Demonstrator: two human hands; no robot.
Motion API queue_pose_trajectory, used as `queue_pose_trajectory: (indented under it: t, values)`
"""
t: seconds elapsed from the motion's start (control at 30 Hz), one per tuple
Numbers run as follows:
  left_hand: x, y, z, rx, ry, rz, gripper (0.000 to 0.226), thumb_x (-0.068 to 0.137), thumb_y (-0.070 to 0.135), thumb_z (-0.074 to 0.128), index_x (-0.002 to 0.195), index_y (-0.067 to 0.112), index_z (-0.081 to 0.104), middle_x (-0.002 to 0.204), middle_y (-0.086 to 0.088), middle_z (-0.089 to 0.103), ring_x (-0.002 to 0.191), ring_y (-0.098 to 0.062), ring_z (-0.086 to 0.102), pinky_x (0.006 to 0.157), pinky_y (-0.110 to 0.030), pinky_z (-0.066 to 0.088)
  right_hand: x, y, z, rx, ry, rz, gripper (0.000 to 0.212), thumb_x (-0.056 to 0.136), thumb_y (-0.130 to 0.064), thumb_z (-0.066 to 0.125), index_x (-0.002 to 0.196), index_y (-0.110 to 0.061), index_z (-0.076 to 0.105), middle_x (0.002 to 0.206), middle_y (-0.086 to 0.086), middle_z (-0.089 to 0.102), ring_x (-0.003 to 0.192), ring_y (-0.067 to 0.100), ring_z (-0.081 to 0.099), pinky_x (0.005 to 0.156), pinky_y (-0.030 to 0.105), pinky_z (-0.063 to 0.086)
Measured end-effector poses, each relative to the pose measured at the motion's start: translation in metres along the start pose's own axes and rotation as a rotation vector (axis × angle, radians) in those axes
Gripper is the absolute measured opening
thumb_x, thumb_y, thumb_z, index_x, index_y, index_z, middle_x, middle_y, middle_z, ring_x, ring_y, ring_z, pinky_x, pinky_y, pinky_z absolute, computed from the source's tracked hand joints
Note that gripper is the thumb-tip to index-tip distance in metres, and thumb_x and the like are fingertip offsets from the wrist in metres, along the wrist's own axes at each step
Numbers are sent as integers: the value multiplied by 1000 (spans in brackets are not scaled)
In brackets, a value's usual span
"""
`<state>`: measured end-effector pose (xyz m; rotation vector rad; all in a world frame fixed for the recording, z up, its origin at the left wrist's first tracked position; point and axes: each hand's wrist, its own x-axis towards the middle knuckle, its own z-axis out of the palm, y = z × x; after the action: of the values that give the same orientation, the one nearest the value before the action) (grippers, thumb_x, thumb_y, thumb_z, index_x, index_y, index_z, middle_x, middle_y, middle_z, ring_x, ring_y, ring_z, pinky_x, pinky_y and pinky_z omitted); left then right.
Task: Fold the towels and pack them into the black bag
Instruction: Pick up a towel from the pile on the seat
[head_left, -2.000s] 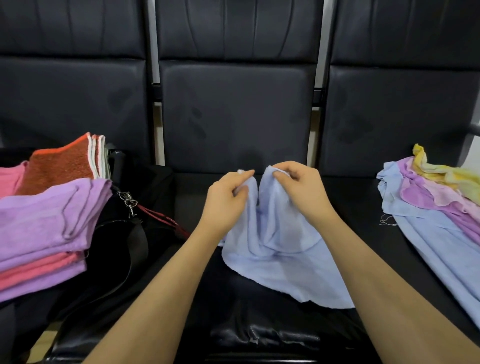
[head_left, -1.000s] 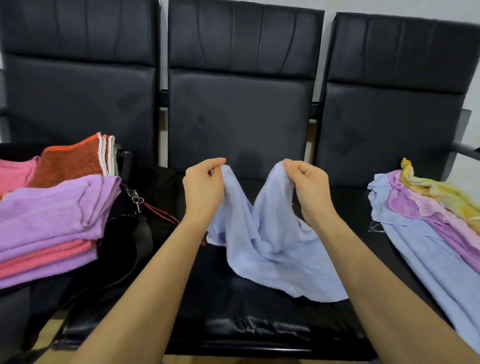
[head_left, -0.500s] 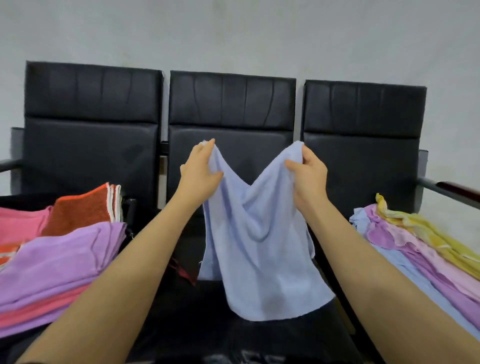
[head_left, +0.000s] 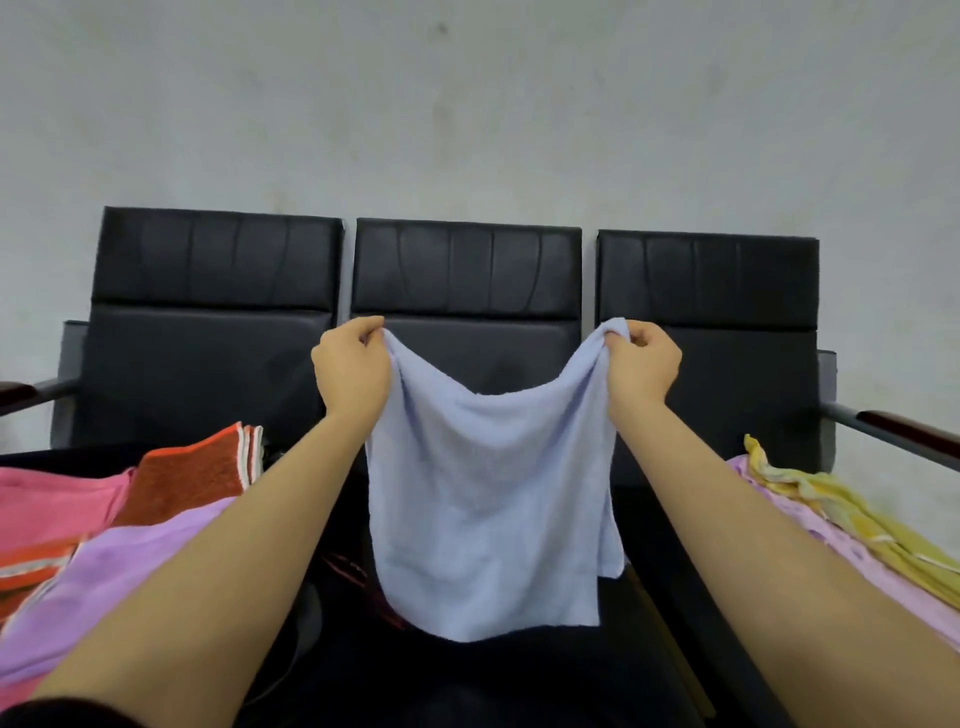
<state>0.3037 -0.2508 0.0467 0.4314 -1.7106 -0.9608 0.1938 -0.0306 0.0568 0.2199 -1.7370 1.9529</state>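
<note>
**Light blue towel held up by two corners**

At the centre of the frame a light blue towel (head_left: 488, 514) is held in the air in front of the middle seat of a row of black chairs (head_left: 467, 291). Its upper left corner is pinched between the thumb and curled fingers of the left hand (head_left: 353, 366); its upper right corner is gripped in the same way by the right hand (head_left: 641, 364). The top edge sags between the two hands, and the cloth hangs down with its lower edge just above the dark seat.

At the lower left of the frame a stack of folded towels (head_left: 104, 530) is seen, in pink, orange and lilac, partly hidden by the left forearm. At the right edge a loose pile of unfolded towels (head_left: 841, 525), yellow over lilac, is spread on the right-hand seat. A grey wall (head_left: 467, 104) fills the upper half. The black bag cannot be made out clearly in the dark area beneath the towel.
</note>
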Motion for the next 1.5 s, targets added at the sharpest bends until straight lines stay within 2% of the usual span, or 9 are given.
queue_pose_trajectory:
  t: [0.2, 0.43, 0.53, 0.7, 0.8, 0.9, 1.27, 1.4, 1.5]
  values:
    - [11, -7, -7, -6, -32, -112, 45, 87, -8, 35, 108, 9, 70, 111, -12, 67, 95, -31, 63, 73, -27, 47, 6, 0, -7, -67, 72, -32, 11, 94, -11, 54, 101, -3, 56, 84, -2, 52, 71, 9, 49, 61, 15, 39]
    - [24, 0, -9, 71, -132, -89, 43, 89, -4, 40, 128, 4, 56, 127, -9, 58, 113, -25, 54, 84, -20, 35, 10, -14, -4, 31, 137, -27, 18, 94, -6, 53, 110, -2, 59, 96, -2, 53, 85, 9, 50, 59, 10, 40]
    - [35, 7, -8, 186, -232, -7, 23, 80, -9, 41, 73, 12, 49, 77, 1, 43, 65, -13, 36, 61, -22, 28, 14, -17, -5, 13, 112, -28, 22, 93, -5, 51, 111, -4, 64, 106, 5, 62, 92, 12, 55, 72, 14, 43]
    - [46, 19, -10, 281, -209, 94, 37, 80, -12, 40, 59, 15, 25, 71, -3, 28, 56, -12, 24, 48, -20, 20, 22, -18, -12, -255, -35, -56, 45, 88, 9, 40, 130, -4, 52, 133, 12, 49, 113, 24, 52, 82, 23, 39]
    - [45, 18, -12, 264, -143, 67, 40, 78, -15, 39, 57, 14, 23, 65, -1, 22, 54, -13, 19, 49, -21, 16, 27, -13, -13, -450, -107, -102, 33, 83, 14, 40, 100, -6, 60, 115, 13, 45, 92, 28, 51, 67, 21, 40]
    - [41, 13, -11, 236, -109, 33, 42, 78, -17, 39, 56, 15, 22, 65, 0, 20, 53, -14, 18, 48, -21, 15, 30, -5, -14, -541, -96, -173, 41, 80, 18, 39, 58, -16, 30, 76, 0, 29, 57, 14, 26, 47, 18, 20]
    - [43, 0, -5, 392, -69, 68, 30, 80, -15, 42, 58, 5, 46, 60, -9, 38, 52, -18, 32, 46, -28, 27, 28, 0, -14, -786, 15, -274, 21, 95, -1, 43, 82, -6, 59, 112, 16, 43, 95, 30, 44, 73, 32, 41]
    - [40, -3, -6, 623, -44, 106, 18, 87, -4, 49, 90, 1, 66, 105, -18, 54, 92, -34, 53, 70, -35, 41, 30, 7, -15, -960, 102, -299, 13, 94, -9, 52, 95, -8, 65, 113, 13, 47, 105, 31, 43, 88, 37, 34]
    - [37, -7, -6, 707, -71, 118, 16, 84, -6, 49, 86, -2, 65, 91, -15, 54, 82, -30, 51, 73, -36, 41, 31, 12, -15, -936, 68, -328, 11, 94, -9, 53, 96, -8, 63, 109, 13, 51, 103, 31, 45, 87, 36, 33]
